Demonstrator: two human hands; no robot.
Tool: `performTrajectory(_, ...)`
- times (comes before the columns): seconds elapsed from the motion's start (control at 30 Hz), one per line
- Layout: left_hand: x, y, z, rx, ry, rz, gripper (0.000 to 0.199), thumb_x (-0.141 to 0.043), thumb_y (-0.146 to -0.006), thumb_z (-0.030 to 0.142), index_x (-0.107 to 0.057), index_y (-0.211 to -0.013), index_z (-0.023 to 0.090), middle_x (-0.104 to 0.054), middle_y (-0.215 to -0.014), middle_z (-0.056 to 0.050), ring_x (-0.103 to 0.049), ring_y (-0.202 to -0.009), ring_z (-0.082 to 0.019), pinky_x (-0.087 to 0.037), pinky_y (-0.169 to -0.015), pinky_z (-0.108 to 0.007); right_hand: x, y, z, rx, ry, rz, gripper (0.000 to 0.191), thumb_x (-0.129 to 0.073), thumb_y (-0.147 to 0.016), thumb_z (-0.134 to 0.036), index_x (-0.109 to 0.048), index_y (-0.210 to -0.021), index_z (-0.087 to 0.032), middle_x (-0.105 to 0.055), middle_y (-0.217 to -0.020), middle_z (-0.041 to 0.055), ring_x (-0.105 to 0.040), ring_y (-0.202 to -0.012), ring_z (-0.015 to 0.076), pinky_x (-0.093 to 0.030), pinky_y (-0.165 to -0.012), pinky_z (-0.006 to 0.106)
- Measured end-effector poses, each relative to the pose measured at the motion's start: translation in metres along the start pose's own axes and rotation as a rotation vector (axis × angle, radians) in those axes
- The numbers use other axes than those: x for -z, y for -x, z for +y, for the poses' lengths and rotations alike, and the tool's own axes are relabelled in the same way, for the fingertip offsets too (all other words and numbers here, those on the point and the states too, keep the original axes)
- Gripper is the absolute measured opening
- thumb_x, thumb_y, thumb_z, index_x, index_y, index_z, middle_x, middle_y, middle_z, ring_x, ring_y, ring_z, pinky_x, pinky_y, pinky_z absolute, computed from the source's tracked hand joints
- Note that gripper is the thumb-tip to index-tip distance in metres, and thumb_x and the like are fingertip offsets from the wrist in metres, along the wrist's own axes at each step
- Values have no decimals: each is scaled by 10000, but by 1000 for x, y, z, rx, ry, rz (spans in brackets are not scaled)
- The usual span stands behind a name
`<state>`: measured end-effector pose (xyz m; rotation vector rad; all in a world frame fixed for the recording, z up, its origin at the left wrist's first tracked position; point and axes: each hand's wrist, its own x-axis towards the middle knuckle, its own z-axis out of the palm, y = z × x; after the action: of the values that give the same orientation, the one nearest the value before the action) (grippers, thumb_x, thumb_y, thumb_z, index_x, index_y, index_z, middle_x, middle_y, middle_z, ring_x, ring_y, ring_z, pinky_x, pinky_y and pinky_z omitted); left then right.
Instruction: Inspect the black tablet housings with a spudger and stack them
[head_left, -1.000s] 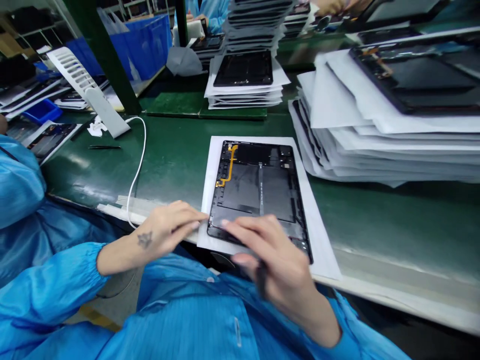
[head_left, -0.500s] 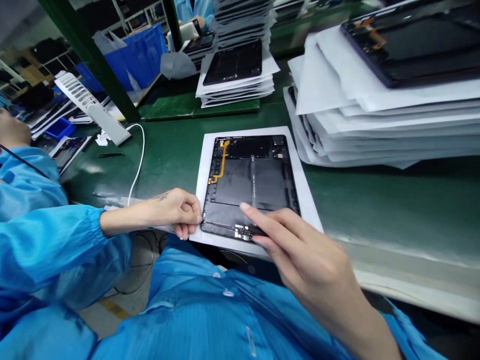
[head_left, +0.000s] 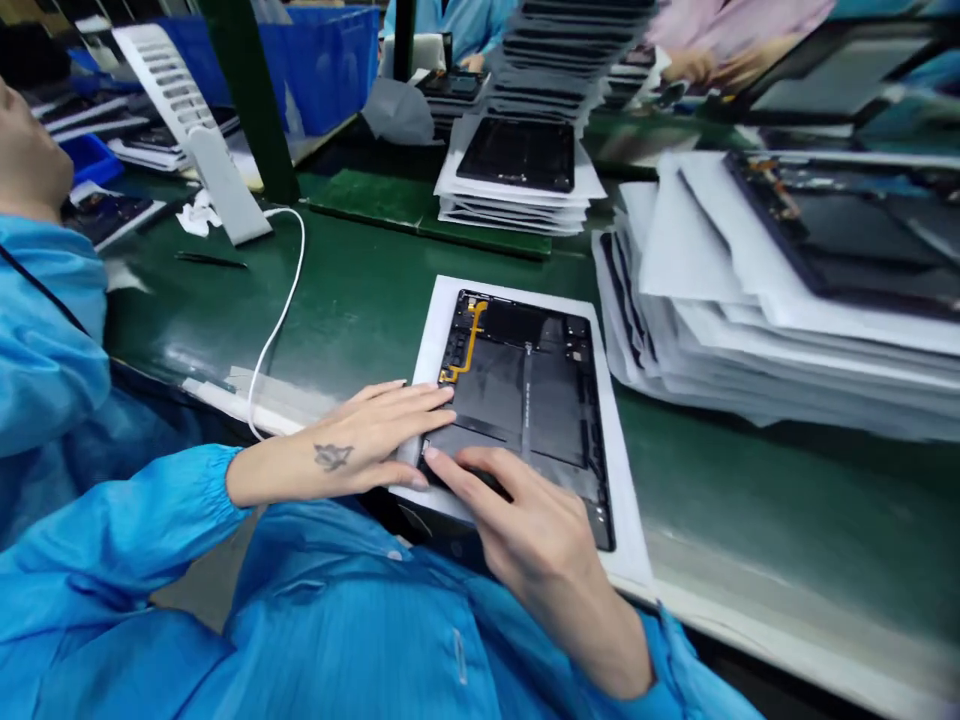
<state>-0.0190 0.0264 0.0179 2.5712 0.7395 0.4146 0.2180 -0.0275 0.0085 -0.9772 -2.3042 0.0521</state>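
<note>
At the near edge of the green workbench point(head_left: 202, 330), right in front of the wearer, an opened black tablet point(head_left: 525, 390) is laid face down on a white sheet point(head_left: 619, 470), its orange-yellow flex cable point(head_left: 466, 350) showing at the 11 o'clock corner. The left hand point(head_left: 367, 435) is spread flat, not clenched, with the fingers laid across the tablet's left edge from the 9 o'clock side, and a small tattoo point(head_left: 334, 457) is seen on the wrist. The right hand point(head_left: 517, 510) is curled over the tablet's lower-left corner from 5 o'clock, fingertips pressed down at the edge; whether anything is being pinched under those fingers cannot be told. Just beside the tablet at 3 o'clock, a tall stack of paper-interleaved tablets point(head_left: 750, 330) is piled up, and at 12 o'clock a second stack point(head_left: 517, 155) is seen. Out at 10 o'clock, tweezers point(head_left: 210, 260) are lying near a white cable point(head_left: 289, 290), with a blue bin point(head_left: 277, 70) behind. A co-worker's blue sleeve point(head_left: 450, 20) is seen far off at 12 o'clock. Any print on the tablet is too small to be read.
</note>
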Motion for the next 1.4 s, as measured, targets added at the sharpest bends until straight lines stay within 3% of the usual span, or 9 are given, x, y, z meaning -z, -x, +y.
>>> performTrajectory(0.2,-8,0,1,-28,12,131,584,-572,-1012,355,-382,-1535,181,-427,-1578,-143,-357,-1503,-225,-248,-1267,-468,-1,4,-1,-54,53,-84,345,-486,-961,-11,-667,-1213,-163,-712,-991,91,-690,-860,157,-540,-702,246)
performTrajectory(0.53,-16,-2,-3,-75,-131,152,469,-436,-1073,385,-489,-1448,108,-482,-1542,-130,-382,-1488,-212,-288,-1238,-414,4,0,-4,-25,133,-162,303,-495,-974,-32,-660,-1197,-151,-708,-994,92,-669,-833,156,-527,-685,243)
performTrajectory(0.77,-17,-4,-1,-103,-139,202,436,-481,-1058,357,-536,-1391,80,-546,-1485,-146,-453,-1442,-239,-339,-1201,-421,16,-18,-8,166,284,-302,303,-411,-1002,-48,-676,-1146,-80,-726,-942,109,-623,-740,168,-465,-604,291)
performTrajectory(1.0,-21,-4,-4,-107,-161,215,430,-509,-1046,375,-535,-1374,98,-553,-1480,-139,-479,-1419,-251,-347,-1188,-424,33,-49,-3,320,313,-514,364,-331,-1055,-118,-694,-1045,-120,-703,-834,57,-594,-663,148,-419,-537,298)
performTrajectory(1.27,-22,-2,-5,-124,-156,189,446,-431,-1071,351,-493,-1420,80,-511,-1511,-161,-429,-1457,-259,-332,-1211,-445,26,-47,-9,325,426,-465,301,-395,-1030,-121,-684,-949,-148,-671,-761,39,-558,-604,150,-374,-493,308)
performTrajectory(1.33,-21,3,-5,-112,-168,165,485,-431,-1071,365,-442,-1473,94,-438,-1569,-155,-369,-1494,-250,-303,-1236,-447,28,-42,-6,270,344,-455,318,-369,-1030,-112,-685,-1033,-148,-707,-854,54,-610,-680,153,-419,-531,287)
performTrajectory(1.4,-21,11,-6,-87,-198,181,519,-440,-1065,395,-410,-1502,116,-403,-1593,-147,-350,-1504,-255,-315,-1235,-460,31,-33,-5,174,238,-366,323,-379,-1020,-93,-669,-1150,-153,-726,-975,72,-649,-786,156,-473,-611,267)
